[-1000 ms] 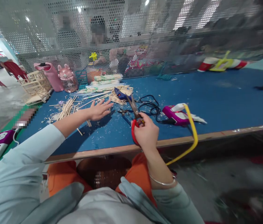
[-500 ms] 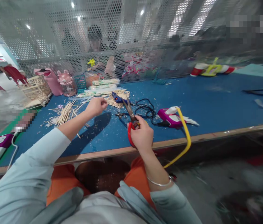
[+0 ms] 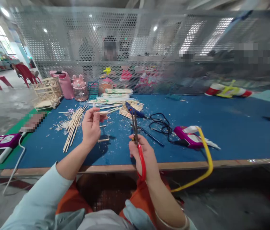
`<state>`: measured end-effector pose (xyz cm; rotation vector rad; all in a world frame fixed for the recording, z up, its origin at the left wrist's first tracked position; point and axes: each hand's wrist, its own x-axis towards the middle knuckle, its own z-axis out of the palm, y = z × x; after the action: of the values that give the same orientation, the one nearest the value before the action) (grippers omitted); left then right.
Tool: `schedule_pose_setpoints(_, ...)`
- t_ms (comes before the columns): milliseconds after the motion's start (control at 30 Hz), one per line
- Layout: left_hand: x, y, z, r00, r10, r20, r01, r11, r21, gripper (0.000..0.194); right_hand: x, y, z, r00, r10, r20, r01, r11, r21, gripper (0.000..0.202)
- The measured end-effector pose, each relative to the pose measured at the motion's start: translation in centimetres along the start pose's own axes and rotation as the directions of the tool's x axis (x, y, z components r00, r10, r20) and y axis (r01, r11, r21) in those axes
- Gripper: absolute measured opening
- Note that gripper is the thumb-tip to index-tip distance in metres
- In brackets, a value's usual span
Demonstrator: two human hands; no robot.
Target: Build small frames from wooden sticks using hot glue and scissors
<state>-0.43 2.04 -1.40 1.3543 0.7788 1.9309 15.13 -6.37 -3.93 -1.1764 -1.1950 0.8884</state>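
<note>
My left hand (image 3: 91,127) is raised over the blue tabletop, thumb and fingers pinched on a short wooden stick (image 3: 103,113). My right hand (image 3: 146,153) grips scissors (image 3: 142,161) with red handles, their dark blades pointing away from me and nearly closed. Short cut pieces of stick (image 3: 103,140) lie on the table between the hands. To the left of my left hand is a bundle of thin wooden sticks (image 3: 74,127). Beyond the scissors, a blue glue gun (image 3: 135,111) rests on a small wooden lattice frame (image 3: 125,112).
A black cord (image 3: 160,124) runs to a purple-and-white power strip (image 3: 187,137) with a yellow cable (image 3: 208,153). Wooden frames (image 3: 47,92), a pink bottle (image 3: 66,84) and a pink jar (image 3: 79,89) stand at back left. A perforated metal screen (image 3: 161,41) rises behind, with people beyond.
My left hand has drawn back towards me and now pinches a short stick. The right hand has turned the scissors more upright, their blades closer together. The view has shifted.
</note>
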Motion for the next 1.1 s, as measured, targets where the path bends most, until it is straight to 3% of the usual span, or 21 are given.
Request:
schedule_pose_setpoints(133,0.1,1.1,0.2,0.998,-0.051,-0.022,0.050,0.997,-0.053,0.030,-0.4,-1.3,1.3,0.978,0.005,0.206,-0.037,0.988,0.150,0.047)
schedule_pose_setpoints(267,0.0,1.8,0.2,0.993,-0.116,-0.015,0.115,0.990,-0.080,0.028,0.8,-0.8,1.7,0.969,0.039,0.245,-0.103,0.961,0.255,0.047)
schedule_pose_setpoints(400,-0.2,2.1,0.2,0.992,-0.130,-0.001,0.129,0.984,-0.120,0.027,3.2,0.4,1.5,0.959,0.170,0.228,-0.249,0.889,0.383,0.050)
schedule_pose_setpoints(533,-0.6,2.3,0.3,0.998,-0.070,-0.004,0.069,0.989,-0.129,0.025,5.6,0.8,0.4,0.937,0.279,0.210,-0.340,0.862,0.375,0.057)
schedule_pose_setpoints(733,-0.6,2.1,0.0,0.997,-0.072,0.009,0.073,0.990,-0.123,0.026,7.4,0.3,-2.5,0.944,0.326,0.046,-0.324,0.894,0.309,0.062)
schedule_pose_setpoints(867,-0.6,2.4,0.1,0.995,-0.102,0.019,0.103,0.979,-0.176,0.027,4.9,-0.9,-2.1,0.984,0.178,-0.019,-0.168,0.956,0.239,0.061)
schedule_pose_setpoints(1000,-0.9,2.9,0.2,0.992,-0.112,0.056,0.122,0.962,-0.246,0.025,-0.1,-1.8,0.7,0.985,-0.047,0.166,0.027,0.992,0.123,0.054)
schedule_pose_setpoints(1100,-1.2,3.0,0.2,0.993,-0.081,0.091,0.101,0.962,-0.252,0.021,-2.5,-1.7,2.6,0.951,-0.058,0.303,0.018,0.991,0.131,0.051)
